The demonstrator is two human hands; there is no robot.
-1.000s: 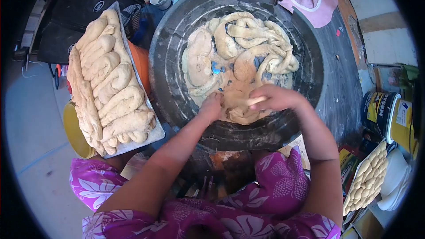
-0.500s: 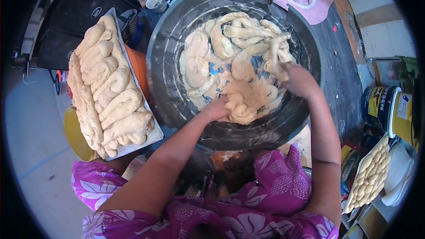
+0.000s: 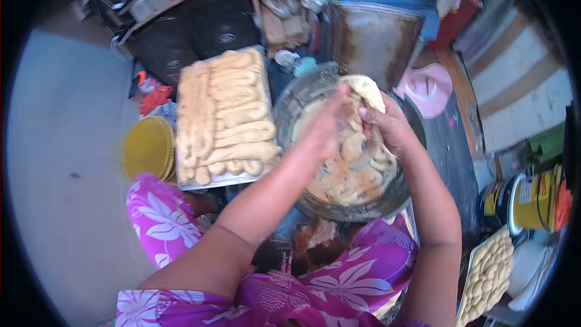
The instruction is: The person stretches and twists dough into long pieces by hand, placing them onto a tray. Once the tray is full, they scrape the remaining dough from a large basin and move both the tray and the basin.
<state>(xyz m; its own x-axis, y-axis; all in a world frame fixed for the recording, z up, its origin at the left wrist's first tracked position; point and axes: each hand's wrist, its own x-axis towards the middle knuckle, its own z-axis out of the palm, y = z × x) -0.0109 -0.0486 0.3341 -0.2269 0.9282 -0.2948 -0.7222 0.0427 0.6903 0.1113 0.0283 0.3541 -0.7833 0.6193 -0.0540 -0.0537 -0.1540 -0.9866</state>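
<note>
A wide dark basin holds floured strips of dough. Above its far side, my right hand is closed around a pale strip of dough, which arches up over the basin. My left hand is raised close to the strip's left end, smeared by motion. Its fingers point upward, but their grip cannot be made out. Beneath both hands lie more dough strips and loose flour. To the left, a metal tray carries rows of long shaped dough pieces.
A yellow round lid or tub stands left of the tray. A white cup and a pink hat lie behind the basin. At right are paint buckets and another tray of small dough pieces.
My view has tilted up and shifted. Both hands have risen; my left hand has left the coiled dough near the basin's front. My right hand still grips a dough strip, now lifted higher.
</note>
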